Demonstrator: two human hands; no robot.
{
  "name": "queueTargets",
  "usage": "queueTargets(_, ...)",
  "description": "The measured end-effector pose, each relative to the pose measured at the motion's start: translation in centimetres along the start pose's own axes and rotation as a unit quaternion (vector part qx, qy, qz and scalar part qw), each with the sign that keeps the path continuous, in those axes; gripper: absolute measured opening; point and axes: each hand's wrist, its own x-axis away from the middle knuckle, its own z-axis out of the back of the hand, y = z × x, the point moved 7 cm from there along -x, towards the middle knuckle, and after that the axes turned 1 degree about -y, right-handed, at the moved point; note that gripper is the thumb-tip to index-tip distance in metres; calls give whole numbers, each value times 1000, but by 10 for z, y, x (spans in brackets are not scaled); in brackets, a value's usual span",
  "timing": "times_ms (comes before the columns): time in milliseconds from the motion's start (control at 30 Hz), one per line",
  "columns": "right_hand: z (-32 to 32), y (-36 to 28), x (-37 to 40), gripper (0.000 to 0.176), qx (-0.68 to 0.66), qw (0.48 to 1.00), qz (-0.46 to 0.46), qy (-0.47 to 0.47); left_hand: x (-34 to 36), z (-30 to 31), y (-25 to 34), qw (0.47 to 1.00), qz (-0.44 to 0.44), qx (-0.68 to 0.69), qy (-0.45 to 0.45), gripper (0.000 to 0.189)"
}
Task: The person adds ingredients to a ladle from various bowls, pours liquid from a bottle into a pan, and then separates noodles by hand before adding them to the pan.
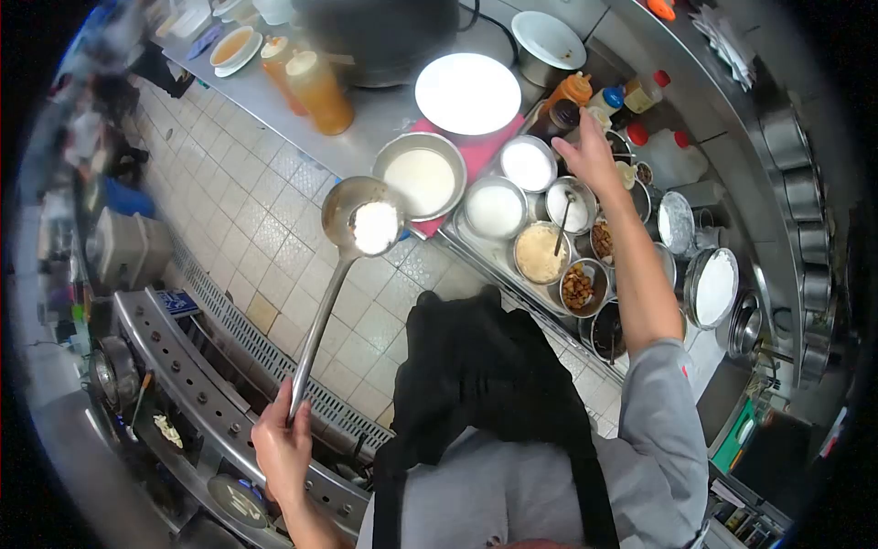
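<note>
My left hand (282, 442) is wrapped round the handle of a long metal ladle (320, 339). White powder (375, 227) lies in the ladle's bowl, which overlaps the rim of a metal pot of creamy white liquid (419, 181) in this view. At the upper right my right hand (590, 151) reaches over the condiments, thumb spread from the fingers, right beside a dark bottle (562, 113). Under that forearm stand metal containers: white contents (495, 209), tan powder (541, 253), browned chunks (578, 287), and one with a spoon (567, 206).
A white oval plate (467, 94) sits behind the pot, near a pink cloth (485, 145). Yellow-orange squeeze bottles (320, 96) stand on the steel counter (384, 110). Lower left is a perforated steel cooking line (203, 397) with pans. A floor grate (229, 320) runs across the tiles.
</note>
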Motion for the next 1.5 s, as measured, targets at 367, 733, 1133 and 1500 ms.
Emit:
queueTargets(367,-32,9,-44,69,-10,987,-160,-17,0,7,-54,998,46,29,30,39)
queueTargets(733,9,-21,-36,66,28,1000,-8,10,35,-7,-69,992,107,62,18,38)
queueTargets(1133,119,-77,19,51,-492,869,14,35,168,-67,-25,960,263,80,55,29)
queueTargets(1500,-41,-219,183,76,-728,524,102,-430,322,-119,-45,863,394,230,217,34)
